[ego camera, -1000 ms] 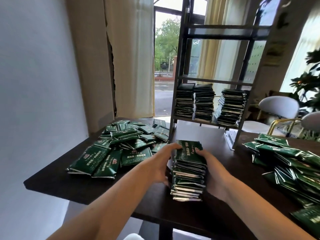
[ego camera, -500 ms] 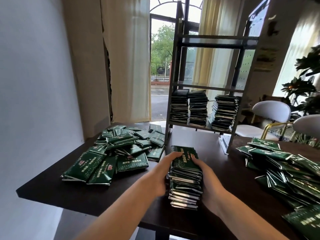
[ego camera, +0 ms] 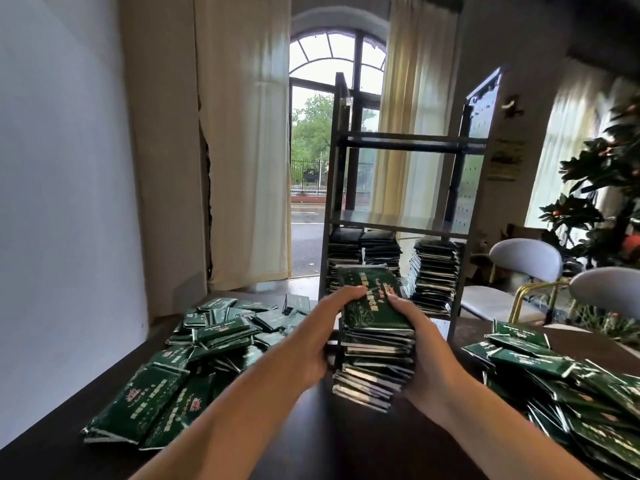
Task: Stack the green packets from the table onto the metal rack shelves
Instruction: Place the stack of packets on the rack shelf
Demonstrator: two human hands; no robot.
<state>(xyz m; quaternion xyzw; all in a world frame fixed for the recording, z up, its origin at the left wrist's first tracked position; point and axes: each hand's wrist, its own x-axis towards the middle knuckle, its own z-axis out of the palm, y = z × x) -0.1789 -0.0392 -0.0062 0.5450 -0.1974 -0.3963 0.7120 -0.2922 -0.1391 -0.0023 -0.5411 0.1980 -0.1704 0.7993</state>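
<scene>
A tall stack of green packets is held up off the dark table, between both hands. My left hand grips its left side with the thumb on top. My right hand grips its right side. Behind the stack stands the metal rack, whose lowest shelf holds three piles of packets. Its middle and top shelves look bare. Loose green packets lie heaped on the table at the left, and another heap lies at the right.
A white wall runs along the left of the table. Curtains and an arched glass door stand behind the rack. Two white chairs and a leafy plant are at the right, beyond the table.
Both hands have lifted the stack off the table and carried it up and forward toward the rack. The camera view has tilted upward.
</scene>
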